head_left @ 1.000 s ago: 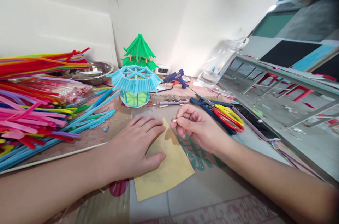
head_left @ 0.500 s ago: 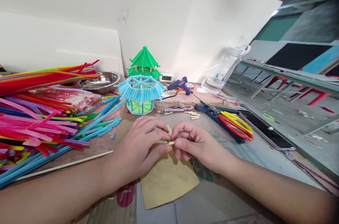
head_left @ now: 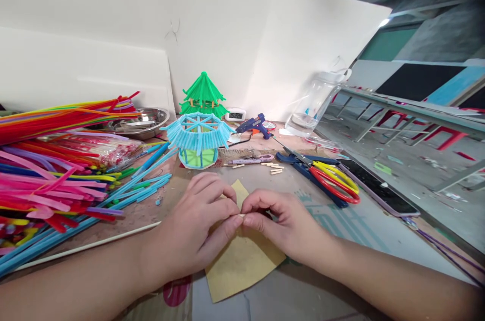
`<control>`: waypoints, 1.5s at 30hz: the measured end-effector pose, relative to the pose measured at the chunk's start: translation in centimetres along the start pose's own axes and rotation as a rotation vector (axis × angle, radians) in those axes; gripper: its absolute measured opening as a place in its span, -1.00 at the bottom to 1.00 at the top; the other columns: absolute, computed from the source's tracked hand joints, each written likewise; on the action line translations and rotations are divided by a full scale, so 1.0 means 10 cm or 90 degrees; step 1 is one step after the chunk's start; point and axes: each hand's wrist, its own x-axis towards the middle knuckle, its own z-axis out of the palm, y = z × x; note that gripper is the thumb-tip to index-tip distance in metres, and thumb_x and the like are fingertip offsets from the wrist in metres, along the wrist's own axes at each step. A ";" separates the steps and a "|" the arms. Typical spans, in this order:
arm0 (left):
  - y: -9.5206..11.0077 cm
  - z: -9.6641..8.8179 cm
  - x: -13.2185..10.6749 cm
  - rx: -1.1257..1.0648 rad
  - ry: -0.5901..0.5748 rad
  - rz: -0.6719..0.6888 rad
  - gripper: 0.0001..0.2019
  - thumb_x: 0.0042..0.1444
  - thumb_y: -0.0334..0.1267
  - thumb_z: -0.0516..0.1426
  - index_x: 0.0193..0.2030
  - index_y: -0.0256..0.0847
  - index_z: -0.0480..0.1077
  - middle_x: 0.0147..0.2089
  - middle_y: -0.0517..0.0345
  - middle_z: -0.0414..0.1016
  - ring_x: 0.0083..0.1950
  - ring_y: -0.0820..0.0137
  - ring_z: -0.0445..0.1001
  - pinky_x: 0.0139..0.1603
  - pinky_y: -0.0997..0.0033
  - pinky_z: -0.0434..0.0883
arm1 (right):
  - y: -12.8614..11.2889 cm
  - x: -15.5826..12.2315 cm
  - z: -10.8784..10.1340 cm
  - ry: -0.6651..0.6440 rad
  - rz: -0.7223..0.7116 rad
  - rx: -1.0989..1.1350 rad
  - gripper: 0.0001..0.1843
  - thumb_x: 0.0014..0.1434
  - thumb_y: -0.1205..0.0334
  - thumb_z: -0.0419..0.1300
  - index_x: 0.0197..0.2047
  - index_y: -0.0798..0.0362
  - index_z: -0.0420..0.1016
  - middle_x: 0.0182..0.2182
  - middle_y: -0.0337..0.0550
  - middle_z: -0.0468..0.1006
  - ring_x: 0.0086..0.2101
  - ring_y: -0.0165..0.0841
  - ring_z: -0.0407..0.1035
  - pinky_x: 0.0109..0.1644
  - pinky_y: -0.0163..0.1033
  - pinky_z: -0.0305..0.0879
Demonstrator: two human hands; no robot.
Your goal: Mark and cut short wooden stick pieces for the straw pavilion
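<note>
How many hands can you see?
2. The left hand is over the left part of the yellow sheet, and the right hand is over its right side. Their fingertips meet at a tiny pale stick. No other hands show.

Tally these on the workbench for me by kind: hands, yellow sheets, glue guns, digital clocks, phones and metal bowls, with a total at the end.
Hands: 2, the left hand and right hand
Yellow sheet: 1
Glue gun: 1
Digital clock: 1
Phone: 1
Metal bowl: 1
Total: 7
</note>
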 end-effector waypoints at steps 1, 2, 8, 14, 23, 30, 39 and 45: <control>0.00 0.00 0.00 -0.001 -0.004 0.000 -0.83 0.30 -0.36 0.03 -0.30 -0.20 0.40 -0.18 0.14 0.41 -0.07 0.35 0.31 0.03 0.21 0.21 | -0.02 -0.01 0.00 0.013 -0.012 -0.043 -0.78 0.25 0.10 0.22 -0.35 0.06 0.44 -0.49 -0.25 0.46 -0.44 -0.42 0.31 -0.35 -0.34 0.19; 0.01 -0.01 0.00 -0.002 -0.005 -0.003 -0.83 0.31 -0.36 0.02 -0.29 -0.21 0.40 -0.17 0.13 0.41 -0.07 0.35 0.30 0.03 0.21 0.21 | -0.03 -0.02 -0.01 0.016 -0.018 -0.068 -0.76 0.26 0.10 0.20 -0.36 0.07 0.46 -0.48 -0.25 0.46 -0.43 -0.42 0.30 -0.36 -0.33 0.19; -0.03 -0.01 0.00 -0.018 -0.006 -0.044 -0.78 0.36 -0.33 -0.03 -0.28 -0.18 0.38 -0.17 0.15 0.39 -0.07 0.35 0.30 0.00 0.26 0.21 | -0.01 -0.02 -0.04 -0.026 0.018 0.021 -0.53 0.32 -0.13 0.10 -0.38 0.08 0.52 -0.43 -0.15 0.53 -0.36 -0.36 0.41 -0.23 -0.28 0.28; -0.04 -0.01 0.01 -0.052 -0.033 -0.074 -0.72 0.38 -0.30 -0.07 -0.30 -0.18 0.40 -0.19 0.17 0.38 -0.07 0.36 0.30 0.00 0.27 0.21 | -0.01 0.01 -0.06 -0.039 0.040 0.094 -0.49 0.27 -0.20 0.14 -0.36 0.10 0.56 -0.48 -0.16 0.55 -0.39 -0.37 0.42 -0.22 -0.29 0.30; -0.04 0.00 0.01 -0.037 -0.048 -0.074 -0.74 0.38 -0.28 -0.07 -0.29 -0.18 0.38 -0.18 0.14 0.42 -0.07 0.34 0.33 -0.01 0.24 0.25 | -0.03 0.00 -0.03 0.021 0.006 -0.018 -0.80 0.22 0.08 0.26 -0.22 0.04 0.51 -0.43 -0.24 0.53 -0.41 -0.38 0.41 -0.32 -0.30 0.31; -0.04 0.03 -0.03 0.052 -0.056 -0.111 -0.89 0.20 -0.29 0.08 -0.16 -0.14 0.39 -0.04 0.12 0.43 0.05 0.25 0.34 0.07 0.16 0.25 | 0.01 0.17 -0.64 0.169 -0.158 -0.520 -0.93 0.26 0.27 0.22 -0.26 0.04 0.54 -0.33 -0.14 0.59 -0.31 -0.28 0.42 -0.21 -0.23 0.26; -0.08 0.09 -0.03 0.080 -0.126 -0.118 -0.83 0.17 -0.26 0.10 -0.10 -0.14 0.41 0.01 0.06 0.43 0.07 0.20 0.35 0.11 0.06 0.28 | 0.17 0.22 -0.93 0.172 -0.184 -0.644 -0.90 0.29 0.32 0.15 -0.22 0.08 0.51 -0.29 -0.07 0.57 -0.25 -0.23 0.42 -0.16 -0.19 0.27; -0.07 0.07 -0.03 0.064 -0.127 -0.121 -0.86 0.17 -0.27 0.11 -0.13 -0.16 0.40 0.01 0.06 0.42 0.08 0.18 0.35 0.12 0.05 0.30 | 0.07 0.14 -0.67 0.025 -0.182 -0.709 -0.86 0.32 0.33 0.10 -0.25 0.06 0.49 -0.30 -0.09 0.53 -0.24 -0.24 0.41 -0.17 -0.21 0.28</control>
